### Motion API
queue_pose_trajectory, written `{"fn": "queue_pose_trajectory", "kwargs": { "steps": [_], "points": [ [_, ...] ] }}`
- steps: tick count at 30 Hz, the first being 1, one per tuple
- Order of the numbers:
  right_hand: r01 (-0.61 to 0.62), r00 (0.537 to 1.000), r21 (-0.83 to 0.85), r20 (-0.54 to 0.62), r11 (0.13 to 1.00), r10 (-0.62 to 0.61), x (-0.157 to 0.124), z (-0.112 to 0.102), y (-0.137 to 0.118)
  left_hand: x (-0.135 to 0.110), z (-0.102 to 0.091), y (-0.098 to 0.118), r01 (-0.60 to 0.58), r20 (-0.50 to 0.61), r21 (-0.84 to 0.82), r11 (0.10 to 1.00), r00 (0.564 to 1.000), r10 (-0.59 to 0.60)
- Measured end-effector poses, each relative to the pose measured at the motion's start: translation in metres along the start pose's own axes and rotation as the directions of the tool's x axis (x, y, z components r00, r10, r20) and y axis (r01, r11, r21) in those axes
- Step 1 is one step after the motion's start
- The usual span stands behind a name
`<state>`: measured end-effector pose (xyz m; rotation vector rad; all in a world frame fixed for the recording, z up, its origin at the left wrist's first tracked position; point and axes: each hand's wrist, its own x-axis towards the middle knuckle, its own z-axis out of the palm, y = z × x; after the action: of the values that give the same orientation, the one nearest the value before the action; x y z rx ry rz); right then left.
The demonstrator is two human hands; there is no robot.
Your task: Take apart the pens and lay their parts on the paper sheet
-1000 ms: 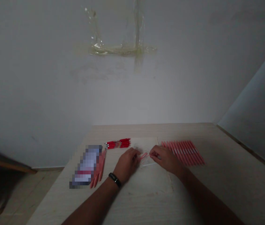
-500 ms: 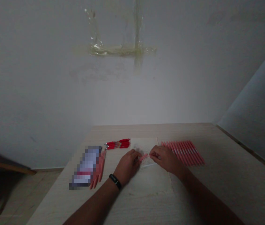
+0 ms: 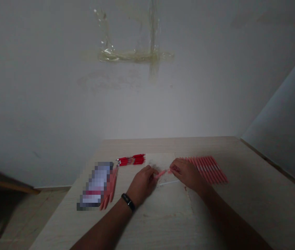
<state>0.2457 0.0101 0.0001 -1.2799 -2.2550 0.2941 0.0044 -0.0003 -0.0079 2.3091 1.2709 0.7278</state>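
Observation:
My left hand (image 3: 142, 182), with a black band on its wrist, rests curled on the wooden table (image 3: 241, 208) and pinches one end of a pink pen (image 3: 161, 173). My right hand (image 3: 186, 173) is closed on the pen's other end, close to a thin white stick (image 3: 169, 182) lying on the table. A row of several pink pens (image 3: 208, 168) lies just right of my right hand. Red pen parts (image 3: 133, 159) lie in a bunch beyond my left hand.
A blurred-out packet (image 3: 96, 185) lies at the table's left, with a few pink pen barrels (image 3: 111, 187) along its right side. A grey wall with old tape marks (image 3: 134, 52) rises behind. The table's left edge drops to the floor (image 3: 32, 215).
My right hand has shifted a little to the right and away, drawing its end of the pink pen with it. My left hand has hardly moved.

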Motion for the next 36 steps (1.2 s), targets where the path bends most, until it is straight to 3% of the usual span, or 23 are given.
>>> {"fn": "queue_pose_trajectory", "kwargs": {
  "steps": [8, 12, 15, 18, 24, 36],
  "points": [
    [0.032, 0.999, 0.002, -0.02, 0.999, -0.032, 0.0, 0.0, -0.003, 0.0, -0.004, 0.005, -0.019, 0.01, -0.055, 0.998, 1.0, 0.019],
    [0.064, 0.998, 0.115, -0.001, 0.991, -0.065, -0.001, 0.006, -0.007, 0.0, -0.003, 0.005, -0.016, 0.016, -0.094, 0.995, 1.0, 0.018],
    [0.047, 0.999, 0.189, -0.003, 0.981, -0.048, -0.002, 0.007, -0.008, -0.001, -0.003, 0.005, 0.009, 0.004, -0.123, 0.992, 1.0, -0.009],
    [0.021, 1.0, 0.142, -0.012, 0.99, -0.019, -0.003, 0.002, -0.004, -0.001, -0.004, 0.005, 0.033, -0.033, -0.153, 0.988, 0.999, -0.039],
    [0.009, 0.995, 0.002, 0.102, 1.0, -0.009, -0.006, -0.013, 0.01, -0.001, -0.008, 0.007, 0.034, -0.067, -0.162, 0.986, 0.997, -0.045],
    [0.061, 0.964, 0.053, 0.255, 0.997, -0.072, -0.013, -0.011, 0.017, -0.001, 0.001, -0.001, 0.077, 0.029, -0.114, 0.99, 0.997, -0.074]
  ]
}}
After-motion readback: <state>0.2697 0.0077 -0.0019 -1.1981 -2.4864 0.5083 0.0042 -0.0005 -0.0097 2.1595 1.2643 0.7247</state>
